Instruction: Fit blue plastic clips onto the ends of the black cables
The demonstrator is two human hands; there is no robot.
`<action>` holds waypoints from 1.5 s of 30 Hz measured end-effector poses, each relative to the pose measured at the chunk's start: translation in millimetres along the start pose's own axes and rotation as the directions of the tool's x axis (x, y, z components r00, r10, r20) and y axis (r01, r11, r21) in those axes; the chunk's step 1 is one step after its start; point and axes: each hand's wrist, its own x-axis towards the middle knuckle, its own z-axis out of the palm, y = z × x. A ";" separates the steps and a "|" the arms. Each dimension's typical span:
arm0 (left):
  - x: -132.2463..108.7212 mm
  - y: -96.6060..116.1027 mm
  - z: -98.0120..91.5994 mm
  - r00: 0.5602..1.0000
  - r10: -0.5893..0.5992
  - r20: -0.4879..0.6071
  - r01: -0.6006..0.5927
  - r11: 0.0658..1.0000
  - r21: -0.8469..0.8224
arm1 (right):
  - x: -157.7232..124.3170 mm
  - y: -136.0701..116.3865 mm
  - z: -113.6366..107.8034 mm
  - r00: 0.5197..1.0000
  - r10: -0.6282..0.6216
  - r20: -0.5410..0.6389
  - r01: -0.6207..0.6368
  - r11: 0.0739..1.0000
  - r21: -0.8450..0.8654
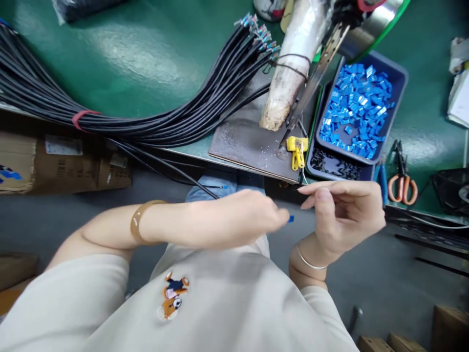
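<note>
My left hand is closed, back of the hand up, in front of the bench edge. A small blue connector pokes out past its fingertips. One black cable runs down from the bench and passes out of sight behind this hand. To the right, my right hand has its thumb pressed to its bent fingers, and the fingertips point left towards the connector. Whatever it may pinch is too small to make out. Another cable end with a blue tip hangs over my lap.
A bundle of black cables with stripped ends lies on the green bench, tied with a red band. A bin of blue connectors overlaps a tray of small black parts. Nearby are a yellow clip, orange-handled pliers and a wrapped post.
</note>
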 end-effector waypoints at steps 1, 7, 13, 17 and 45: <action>-0.9 -5.8 4.5 0.989 -0.121 -0.089 0.102 0.976 -0.194 | -1.4 1.2 0.7 1.000 0.006 0.018 -0.005 0.999 -0.040; -6.4 -45.4 26.9 0.737 -0.647 -0.196 0.126 0.415 -0.901 | 2.7 14.5 12.3 0.987 0.000 0.162 0.031 0.982 -0.185; -1.0 -45.1 30.0 0.765 -0.618 -0.181 0.100 0.391 -0.915 | 17.2 10.0 24.4 0.958 0.033 0.284 0.018 0.984 -0.175; 6.2 -45.2 26.5 0.733 -0.640 -0.231 0.083 0.422 -0.903 | 17.1 10.8 28.7 0.955 -0.009 0.295 0.050 0.990 -0.132; 17.5 -45.5 36.7 0.675 -0.530 -0.514 0.108 0.760 -0.641 | -0.9 29.7 36.5 0.984 0.006 0.180 0.028 0.983 -0.184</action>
